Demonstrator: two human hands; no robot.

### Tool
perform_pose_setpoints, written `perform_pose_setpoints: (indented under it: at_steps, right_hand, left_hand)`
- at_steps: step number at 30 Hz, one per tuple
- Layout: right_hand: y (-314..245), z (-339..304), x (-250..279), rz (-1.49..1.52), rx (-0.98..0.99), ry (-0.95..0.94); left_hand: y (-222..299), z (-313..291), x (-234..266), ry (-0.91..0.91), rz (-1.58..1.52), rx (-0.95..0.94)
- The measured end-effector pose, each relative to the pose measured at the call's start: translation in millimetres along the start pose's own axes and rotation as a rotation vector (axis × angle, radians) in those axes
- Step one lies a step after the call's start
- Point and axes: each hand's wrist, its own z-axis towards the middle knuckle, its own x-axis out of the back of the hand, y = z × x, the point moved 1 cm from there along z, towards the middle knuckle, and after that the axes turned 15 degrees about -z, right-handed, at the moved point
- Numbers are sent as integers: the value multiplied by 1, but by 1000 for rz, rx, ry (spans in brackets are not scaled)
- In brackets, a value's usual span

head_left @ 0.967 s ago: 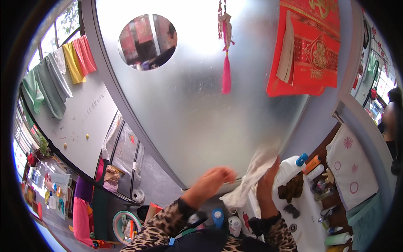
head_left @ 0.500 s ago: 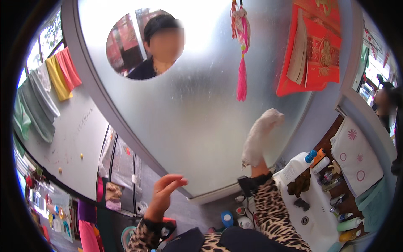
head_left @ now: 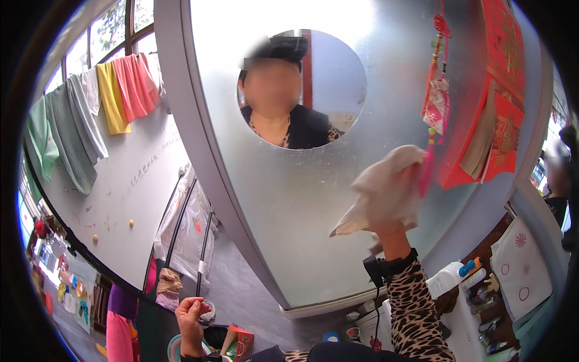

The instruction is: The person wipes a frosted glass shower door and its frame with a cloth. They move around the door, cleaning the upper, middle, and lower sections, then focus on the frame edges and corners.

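A pale beige cloth [head_left: 386, 181] is spread against the frosted glass panel [head_left: 289, 229], with one corner hanging out to the left. My right hand [head_left: 389, 222] presses it there, its fingers partly covered by the cloth and blurred by motion. Beside the cloth dangles a pink-tasselled ornament [head_left: 435, 111], its tassel touching or very near the cloth's right edge. Low on the left, my left hand [head_left: 192, 317] is raised with curled fingers and nothing visible in them. A round mirror [head_left: 347, 78] on the panel, above and left of the cloth, reflects a person in a dark cap.
Red paper decorations [head_left: 506, 120] hang at the panel's right. A white sink [head_left: 467, 323] holding a white bottle [head_left: 446, 279] lies below right, with several toiletries on its ledge. At left, towels [head_left: 129, 84] hang over a whiteboard [head_left: 142, 175]. A red box [head_left: 242, 341] stands below.
My right hand has moved up and right with the cloth, which has opened out. My left hand has dropped lower and left, its fingers curling in. The view has shifted left.
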Motion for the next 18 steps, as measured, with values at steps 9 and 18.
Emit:
perform_pose_setpoints:
  at_steps: [9, 18]
  right_hand:
    - [-61, -40, -1, -20, 224, 6]
    - [-21, 1, 16, 201, 262, -30]
  left_hand:
    - [13, 21, -44, -48, -33, -66]
    - [232, 24, -139, -357, 304, -1076]
